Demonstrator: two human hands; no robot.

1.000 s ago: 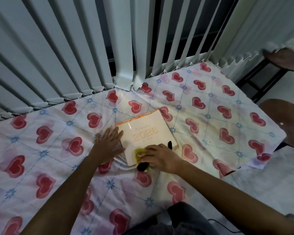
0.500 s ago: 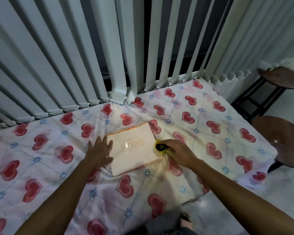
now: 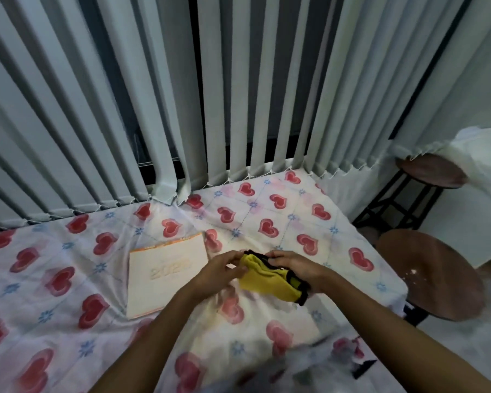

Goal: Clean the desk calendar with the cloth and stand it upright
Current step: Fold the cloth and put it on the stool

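The desk calendar (image 3: 166, 272), pale cream with an orange top edge and "2026" on its cover, lies flat on the heart-patterned tablecloth (image 3: 68, 279). Neither hand touches it. To its right, a yellow cloth (image 3: 264, 276) with a black trim is held just above the table between both hands. My left hand (image 3: 223, 269) pinches the cloth's left end. My right hand (image 3: 295, 268) grips its right part from above.
Vertical blinds (image 3: 182, 95) hang along the table's far edge. Two round brown stools (image 3: 428, 279) (image 3: 431, 171) stand to the right of the table. White fabric (image 3: 482, 163) lies at the far right.
My left hand has left the calendar and moved right to the cloth. My right hand has lifted the cloth off the calendar; both hands now hold it beside the calendar.
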